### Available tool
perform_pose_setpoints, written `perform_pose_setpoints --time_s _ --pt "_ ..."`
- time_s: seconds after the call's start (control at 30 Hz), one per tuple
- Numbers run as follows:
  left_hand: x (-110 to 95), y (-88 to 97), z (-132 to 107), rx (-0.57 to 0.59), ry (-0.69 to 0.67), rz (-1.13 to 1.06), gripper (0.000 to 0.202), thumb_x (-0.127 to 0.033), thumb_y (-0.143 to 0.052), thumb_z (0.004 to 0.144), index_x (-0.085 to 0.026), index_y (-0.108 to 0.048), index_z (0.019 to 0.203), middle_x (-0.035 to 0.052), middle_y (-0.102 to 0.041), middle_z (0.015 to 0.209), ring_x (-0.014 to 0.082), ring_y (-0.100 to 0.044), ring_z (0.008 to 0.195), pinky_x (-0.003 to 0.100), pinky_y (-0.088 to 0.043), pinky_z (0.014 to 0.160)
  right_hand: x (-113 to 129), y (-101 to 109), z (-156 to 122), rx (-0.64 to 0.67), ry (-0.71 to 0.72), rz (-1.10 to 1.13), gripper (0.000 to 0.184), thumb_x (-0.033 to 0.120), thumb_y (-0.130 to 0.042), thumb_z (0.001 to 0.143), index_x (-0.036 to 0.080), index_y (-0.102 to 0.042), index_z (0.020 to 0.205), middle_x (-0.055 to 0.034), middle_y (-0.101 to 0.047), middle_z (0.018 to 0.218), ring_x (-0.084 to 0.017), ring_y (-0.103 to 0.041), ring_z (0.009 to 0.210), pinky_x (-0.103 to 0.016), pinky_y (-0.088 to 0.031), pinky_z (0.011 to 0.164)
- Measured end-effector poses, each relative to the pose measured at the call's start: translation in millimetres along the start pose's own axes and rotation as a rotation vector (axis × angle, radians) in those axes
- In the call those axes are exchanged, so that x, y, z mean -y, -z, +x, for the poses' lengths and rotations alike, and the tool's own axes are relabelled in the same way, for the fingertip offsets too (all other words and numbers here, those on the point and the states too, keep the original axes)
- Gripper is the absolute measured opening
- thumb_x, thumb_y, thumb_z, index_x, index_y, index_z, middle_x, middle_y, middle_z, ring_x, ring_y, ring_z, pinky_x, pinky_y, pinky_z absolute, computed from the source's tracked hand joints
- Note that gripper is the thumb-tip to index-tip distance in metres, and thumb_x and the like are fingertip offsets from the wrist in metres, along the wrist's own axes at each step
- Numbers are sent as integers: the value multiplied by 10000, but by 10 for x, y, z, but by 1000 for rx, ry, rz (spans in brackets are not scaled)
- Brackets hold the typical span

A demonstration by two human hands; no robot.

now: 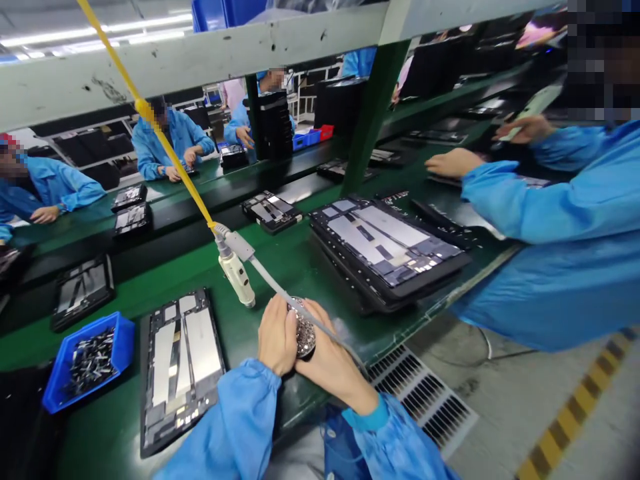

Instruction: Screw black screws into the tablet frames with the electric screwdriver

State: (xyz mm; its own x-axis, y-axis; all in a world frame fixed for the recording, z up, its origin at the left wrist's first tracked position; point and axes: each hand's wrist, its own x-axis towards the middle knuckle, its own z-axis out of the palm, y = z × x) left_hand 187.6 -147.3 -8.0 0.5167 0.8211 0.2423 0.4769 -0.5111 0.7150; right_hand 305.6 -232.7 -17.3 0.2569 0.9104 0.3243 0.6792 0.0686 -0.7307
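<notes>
My left hand (pixel 275 335) and my right hand (pixel 331 355) close around a round, glittery, studded object (pixel 305 337) at the bench's near edge, and the fingers hide part of it. A grey cable (pixel 285 300) runs across my hands from a white electric screwdriver (pixel 237 278), which hangs from a yellow cord (pixel 161 150) just beyond them. Left of my hands lies an open black tablet frame (pixel 180 368) with silver strips inside. A larger tablet frame (pixel 385 248), resting on a stack, sits ahead to the right.
A blue tray of small dark parts (pixel 89 363) stands on the green bench (pixel 280 267) at the left. More frames lie along it. A co-worker's blue sleeve (pixel 545 220) fills the right side. A pale overhead beam (pixel 190 67) crosses the view; a floor grille (pixel 423 393) lies below right.
</notes>
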Motion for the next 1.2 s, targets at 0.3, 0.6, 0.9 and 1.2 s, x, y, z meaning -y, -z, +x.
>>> perform_pose_setpoints --time_s 0.3,0.6,0.9,1.2 --pt "27 7 -1 -31 140 -201 716 -521 -230 1081 -67 -581 1508 168 -537 1598 269 -463 1540 466 -305 1351 93 58 53 -25 47 -42 927 151 -663 752 228 -308 1604 -161 -467 1610 -354 -472 1527 -525 -515 1212" --pt "-43 126 143 80 174 -205 719 -469 -225 1063 -27 -523 1546 166 -464 1647 265 -378 1588 473 -231 1373 117 84 188 -19 26 -59 888 200 -701 756 199 -356 1573 -181 -495 1585 -363 -510 1491 -544 -514 1205" --pt "12 113 463 264 -33 142 638 -399 -224 1083 -45 -498 1538 188 -494 1630 253 -373 1591 492 -230 1370 -38 -166 207 -142 14 -195 803 455 -734 857 163 -398 1525 -220 -597 1440 -429 -594 1342 -672 -510 1124" --pt "39 259 670 373 -205 73 569 -348 -232 1095 -110 -553 1501 153 -537 1604 236 -390 1579 512 -263 1356 -132 -232 359 18 60 -280 1030 634 -786 784 135 -332 1562 -272 -509 1519 -486 -477 1439 -725 -423 1153"
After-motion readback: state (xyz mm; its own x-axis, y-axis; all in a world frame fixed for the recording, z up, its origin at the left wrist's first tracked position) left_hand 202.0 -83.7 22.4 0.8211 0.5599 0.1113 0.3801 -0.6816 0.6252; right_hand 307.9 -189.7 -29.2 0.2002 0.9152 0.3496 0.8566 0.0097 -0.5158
